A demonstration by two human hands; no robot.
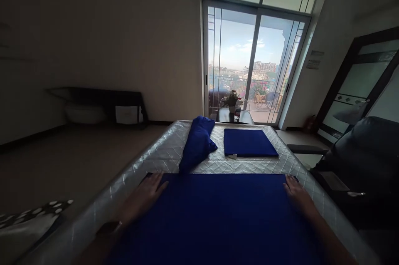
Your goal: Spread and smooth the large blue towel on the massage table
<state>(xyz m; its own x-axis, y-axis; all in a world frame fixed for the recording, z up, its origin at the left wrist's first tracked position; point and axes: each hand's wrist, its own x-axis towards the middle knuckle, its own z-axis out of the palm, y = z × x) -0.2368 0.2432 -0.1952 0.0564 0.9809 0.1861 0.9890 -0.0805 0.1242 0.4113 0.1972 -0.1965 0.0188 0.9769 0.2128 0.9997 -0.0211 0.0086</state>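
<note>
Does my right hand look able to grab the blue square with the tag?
Probably yes: your right hand lies close to the blue square, and only silver cover shows between them.

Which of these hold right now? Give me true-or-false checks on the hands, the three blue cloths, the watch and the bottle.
1. The left hand rests at a far corner of the spread cloth. True.
2. The tagged cloth lies left of the crumpled cloth. False: it lies to the right.
3. The right hand is at the spread cloth's other far corner. True.
4. The watch is on the right wrist. False: it is on the left.
5. The bottle stands beyond the quilted surface. True.
</note>
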